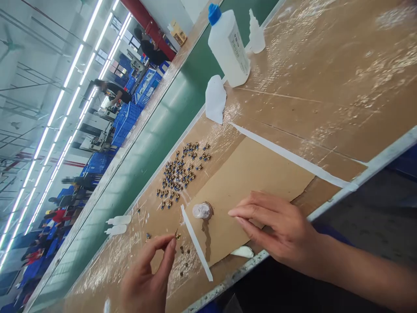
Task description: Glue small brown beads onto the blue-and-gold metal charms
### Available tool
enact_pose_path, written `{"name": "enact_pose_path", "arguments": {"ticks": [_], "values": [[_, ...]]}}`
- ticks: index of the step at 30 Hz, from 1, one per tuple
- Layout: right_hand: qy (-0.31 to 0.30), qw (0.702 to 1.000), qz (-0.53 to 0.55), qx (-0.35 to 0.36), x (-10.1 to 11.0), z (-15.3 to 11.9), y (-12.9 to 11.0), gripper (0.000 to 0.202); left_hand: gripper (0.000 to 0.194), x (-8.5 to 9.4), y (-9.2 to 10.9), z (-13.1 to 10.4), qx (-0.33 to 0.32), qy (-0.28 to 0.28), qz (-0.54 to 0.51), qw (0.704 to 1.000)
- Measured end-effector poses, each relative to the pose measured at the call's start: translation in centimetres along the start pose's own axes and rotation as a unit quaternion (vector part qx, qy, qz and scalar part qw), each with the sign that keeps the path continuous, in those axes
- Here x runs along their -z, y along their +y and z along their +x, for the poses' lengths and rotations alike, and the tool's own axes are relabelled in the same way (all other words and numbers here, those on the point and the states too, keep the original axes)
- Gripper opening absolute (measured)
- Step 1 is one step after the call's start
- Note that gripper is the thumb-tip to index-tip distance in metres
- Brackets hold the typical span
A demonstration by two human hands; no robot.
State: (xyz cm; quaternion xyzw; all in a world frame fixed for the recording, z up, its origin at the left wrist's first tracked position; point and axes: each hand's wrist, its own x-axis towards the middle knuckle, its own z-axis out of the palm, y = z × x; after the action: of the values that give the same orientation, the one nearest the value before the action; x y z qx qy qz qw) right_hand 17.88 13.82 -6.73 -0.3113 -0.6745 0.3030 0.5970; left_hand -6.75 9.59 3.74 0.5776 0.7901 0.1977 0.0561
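My left hand (151,269) pinches a small brass-coloured part (177,236) between thumb and index finger, low over the table's left side. My right hand (273,226) hovers over a brown cardboard sheet (257,169), its thumb and index fingertips close together with nothing visible between them. Between the hands, a small clear cup (202,211) stands on the cardboard, a wet streak running from it. Behind the cup lies a spread of many small brass-and-blue parts (177,174). Several tiny dark pieces (182,263) lie right of my left hand.
A large white bottle with a blue cap (230,48) and a small dropper bottle (256,34) stand at the back, near a white scrap (215,100). Two small white bottles (117,225) lie at left. White tape (286,158) edges the cardboard. People work beyond the green partition (172,117).
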Motion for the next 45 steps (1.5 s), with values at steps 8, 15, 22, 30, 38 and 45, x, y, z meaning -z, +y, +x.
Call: {"name": "enact_pose_path", "arguments": {"ticks": [8,15,22,30,38,45], "values": [[-0.025,1.000,-0.011,-0.006,-0.1,-0.2,0.0,0.021,0.037,-2.5,-7.6,-6.8,0.222,0.130,-0.193,0.947],[-0.034,0.998,-0.045,-0.014,0.0,-0.1,-0.3,0.020,0.038,-4.3,-8.6,-8.9,0.255,0.154,-0.141,0.944],[-0.039,0.997,-0.060,-0.020,0.0,-0.1,-0.4,0.018,0.036,-4.2,-7.9,-8.8,0.293,0.144,-0.134,0.936],[-0.040,0.996,-0.074,-0.021,0.1,0.0,-0.5,0.018,0.040,-3.9,-8.1,-8.6,0.295,0.110,-0.102,0.944],[-0.040,0.995,-0.092,-0.022,0.1,0.0,-0.6,0.016,0.040,-4.0,-8.3,-8.7,0.298,0.104,-0.093,0.944],[-0.043,0.993,-0.109,-0.007,0.2,0.0,-0.6,0.013,0.044,-3.9,-7.8,-8.4,0.302,0.107,-0.081,0.944]]}}
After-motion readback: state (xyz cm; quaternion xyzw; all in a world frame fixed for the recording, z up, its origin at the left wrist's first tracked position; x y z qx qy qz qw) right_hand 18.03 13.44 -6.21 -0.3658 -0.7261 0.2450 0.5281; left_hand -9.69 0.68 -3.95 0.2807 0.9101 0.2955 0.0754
